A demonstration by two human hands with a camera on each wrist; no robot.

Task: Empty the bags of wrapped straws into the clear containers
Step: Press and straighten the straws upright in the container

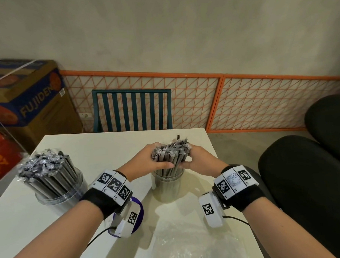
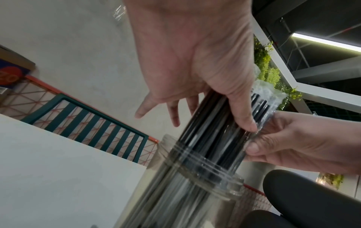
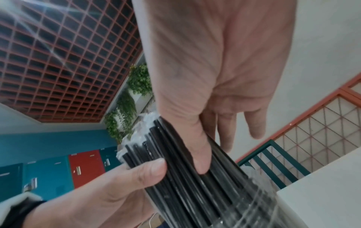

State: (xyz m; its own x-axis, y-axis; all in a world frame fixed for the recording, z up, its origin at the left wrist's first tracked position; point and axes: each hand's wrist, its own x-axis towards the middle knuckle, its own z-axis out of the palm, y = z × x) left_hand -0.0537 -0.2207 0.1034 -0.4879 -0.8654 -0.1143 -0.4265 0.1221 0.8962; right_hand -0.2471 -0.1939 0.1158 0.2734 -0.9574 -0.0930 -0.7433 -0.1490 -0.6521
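A bundle of wrapped black straws [image 1: 170, 152] stands in a clear container [image 1: 167, 187] at the table's middle, its upper half sticking out above the rim. My left hand [image 1: 147, 159] grips the bundle from the left and my right hand [image 1: 201, 160] from the right, thumbs toward me. In the left wrist view my left hand [image 2: 195, 54] has its thumb on the straws [image 2: 210, 123] above the container [image 2: 195, 177]. In the right wrist view my right hand [image 3: 215, 61] presses its thumb on the straws [image 3: 185, 177]. A second clear container [image 1: 59, 192], packed with straws, stands at the left.
A crumpled clear plastic bag [image 1: 189, 245] lies on the white table [image 1: 107, 143] near me. A purple-rimmed lid [image 1: 138, 210] sits under my left wrist. A green chair [image 1: 132, 109] stands beyond the table, a black office chair [image 1: 304, 181] at the right, cardboard boxes [image 1: 27, 96] at the left.
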